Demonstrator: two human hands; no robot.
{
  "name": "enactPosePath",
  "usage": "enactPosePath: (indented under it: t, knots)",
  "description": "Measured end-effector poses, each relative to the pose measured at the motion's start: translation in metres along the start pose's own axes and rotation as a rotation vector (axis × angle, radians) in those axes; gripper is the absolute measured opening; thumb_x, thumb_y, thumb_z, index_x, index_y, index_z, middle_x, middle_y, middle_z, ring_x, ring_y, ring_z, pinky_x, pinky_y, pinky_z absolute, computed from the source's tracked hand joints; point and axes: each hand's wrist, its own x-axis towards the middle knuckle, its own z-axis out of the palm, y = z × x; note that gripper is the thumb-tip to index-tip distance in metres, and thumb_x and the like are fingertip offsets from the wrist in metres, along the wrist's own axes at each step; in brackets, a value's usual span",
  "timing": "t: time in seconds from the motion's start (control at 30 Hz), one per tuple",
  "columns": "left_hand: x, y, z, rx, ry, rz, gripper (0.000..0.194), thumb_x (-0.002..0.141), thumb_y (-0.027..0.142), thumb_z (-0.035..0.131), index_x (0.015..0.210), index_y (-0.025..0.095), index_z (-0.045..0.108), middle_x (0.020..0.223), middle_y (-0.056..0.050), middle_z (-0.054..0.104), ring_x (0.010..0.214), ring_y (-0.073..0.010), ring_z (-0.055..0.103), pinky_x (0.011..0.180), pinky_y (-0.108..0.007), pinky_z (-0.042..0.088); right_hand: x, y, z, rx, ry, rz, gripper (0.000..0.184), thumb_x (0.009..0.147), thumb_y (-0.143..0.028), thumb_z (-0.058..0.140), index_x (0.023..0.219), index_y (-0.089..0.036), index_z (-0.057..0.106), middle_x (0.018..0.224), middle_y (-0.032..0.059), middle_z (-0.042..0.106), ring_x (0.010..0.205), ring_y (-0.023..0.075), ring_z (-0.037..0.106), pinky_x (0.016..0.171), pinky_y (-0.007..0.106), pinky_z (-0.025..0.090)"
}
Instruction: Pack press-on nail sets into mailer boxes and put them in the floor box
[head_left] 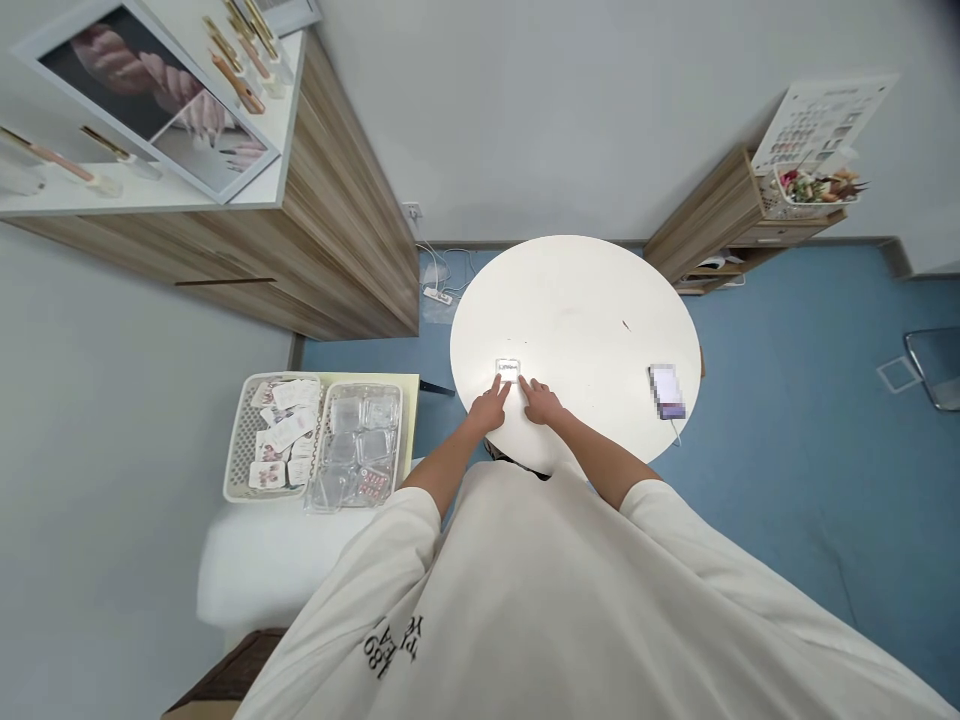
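A small, flat, white rectangular piece [508, 371] with a clear, shiny edge lies on the round white table [570, 300]. Dark marks run across its upper part, too small to read. My left hand [489, 408] rests at its near left side with fingers stretched forward, the fingertips at its near edge. At the near right corner, my right hand [541, 403] has its fingers spread, and one fingertip meets or nearly meets the piece. Neither hand is wrapped around anything. Whether the fingers press on the piece cannot be made out.
A phone [666, 390] with a cable lies at the table's right. On the left stand a white basket [234, 450] of packets and a tray [400, 440] of clear boxes. Wooden cabinets [352, 200] stand behind left and right. A power strip [437, 296] lies on the floor.
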Motion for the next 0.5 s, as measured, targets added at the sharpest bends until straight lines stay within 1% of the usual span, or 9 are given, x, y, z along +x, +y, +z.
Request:
enactPosePath:
  t: [0.1, 0.23, 0.3, 0.4, 0.5]
  knots:
    - [-0.008, 0.000, 0.006, 0.014, 0.000, 0.001, 0.087, 0.089, 0.017, 0.049, 0.165, 0.031, 0.009, 0.172, -0.007, -0.015, 0.139, -0.0369, 0.048, 0.092, -0.043, 0.055, -0.009, 0.006, 0.003, 0.025, -0.025, -0.010, 0.095, 0.093, -0.029, 0.054, 0.165, -0.025, -0.009, 0.171, 0.0132, 0.012, 0.153, 0.0334, 0.022, 0.116, 0.044, 0.033]
    - [-0.023, 0.006, 0.017, 0.004, 0.005, -0.007, 0.093, 0.087, 0.015, 0.052, 0.165, 0.030, 0.006, 0.172, -0.009, -0.013, 0.146, -0.0374, 0.039, 0.097, -0.043, 0.054, -0.024, 0.013, 0.012, 0.044, -0.052, -0.020, 0.093, 0.094, -0.029, 0.053, 0.165, -0.023, -0.006, 0.171, 0.0125, 0.012, 0.155, 0.0305, 0.021, 0.116, 0.043, 0.034]
    - [-0.031, 0.013, 0.025, -0.007, 0.008, -0.020, 0.094, 0.086, 0.014, 0.053, 0.165, 0.029, 0.006, 0.172, -0.009, -0.012, 0.150, -0.0371, 0.034, 0.099, -0.042, 0.053, -0.033, 0.018, 0.020, 0.044, -0.056, -0.027, 0.092, 0.094, -0.030, 0.053, 0.166, -0.022, -0.005, 0.171, 0.0125, 0.012, 0.154, 0.0303, 0.023, 0.115, 0.042, 0.035]
    - [-0.042, 0.025, 0.039, -0.029, 0.008, -0.055, 0.096, 0.085, 0.014, 0.055, 0.165, 0.030, 0.005, 0.171, -0.008, -0.015, 0.153, -0.0367, 0.027, 0.099, -0.041, 0.053, -0.049, 0.028, 0.033, 0.048, -0.065, -0.036, 0.089, 0.095, -0.031, 0.052, 0.166, -0.021, -0.002, 0.171, 0.0121, 0.014, 0.152, 0.0305, 0.030, 0.113, 0.042, 0.038]
    - [-0.055, 0.038, 0.056, -0.039, 0.018, -0.069, 0.097, 0.084, 0.017, 0.057, 0.165, 0.030, 0.005, 0.171, -0.008, -0.016, 0.153, -0.0371, 0.029, 0.101, -0.042, 0.053, -0.066, 0.043, 0.048, 0.053, -0.065, -0.041, 0.085, 0.096, -0.032, 0.050, 0.166, -0.022, 0.003, 0.171, 0.0109, 0.015, 0.152, 0.0290, 0.030, 0.114, 0.040, 0.037]
